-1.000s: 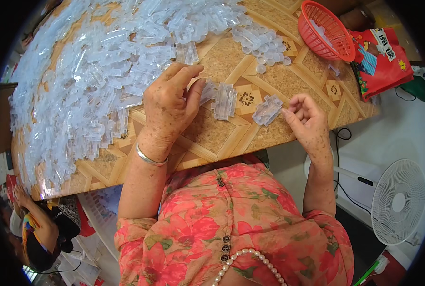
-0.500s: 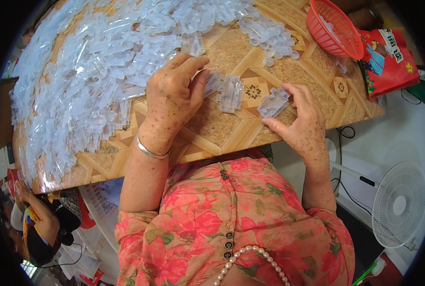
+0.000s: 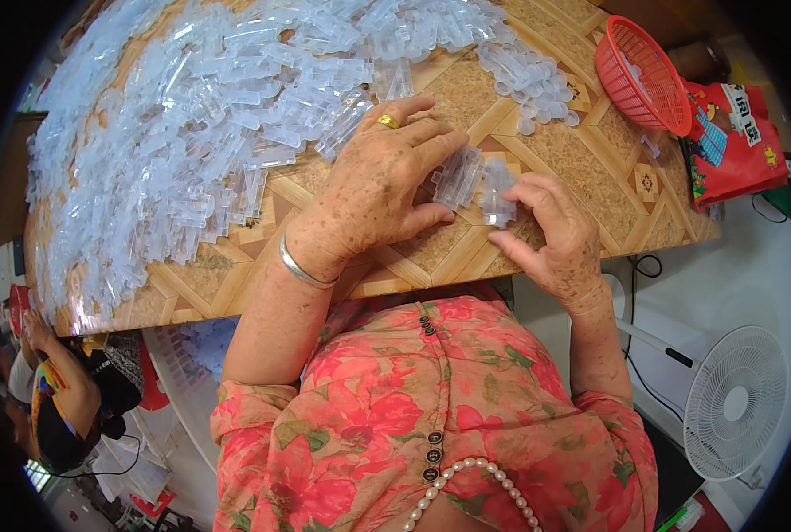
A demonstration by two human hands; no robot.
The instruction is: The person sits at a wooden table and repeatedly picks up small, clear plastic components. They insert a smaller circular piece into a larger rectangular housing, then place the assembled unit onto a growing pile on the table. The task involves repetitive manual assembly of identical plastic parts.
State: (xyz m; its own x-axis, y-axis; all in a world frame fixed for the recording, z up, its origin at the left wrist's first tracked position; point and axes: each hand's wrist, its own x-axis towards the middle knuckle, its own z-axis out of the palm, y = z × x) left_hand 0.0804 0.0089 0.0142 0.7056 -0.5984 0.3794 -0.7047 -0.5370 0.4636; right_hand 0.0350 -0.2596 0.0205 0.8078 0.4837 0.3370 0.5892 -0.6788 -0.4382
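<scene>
Patterned tabletop (image 3: 453, 96) under clear plastic piece (image 3: 495, 197), long axis near-to-far.

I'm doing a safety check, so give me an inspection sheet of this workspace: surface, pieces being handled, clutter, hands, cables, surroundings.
Surface: patterned table; a heap of clear pieces covers much of its left part.
Pieces: left piece and right piece, both clear, close together.
Clutter: clear discs farther back; red basket and red bag toward the right.
Hands: left hand at the left piece, right hand at the right piece; grip unclear.
Cables: black cable below the table's right edge.
Surroundings: fan at right, another person at left.
</scene>
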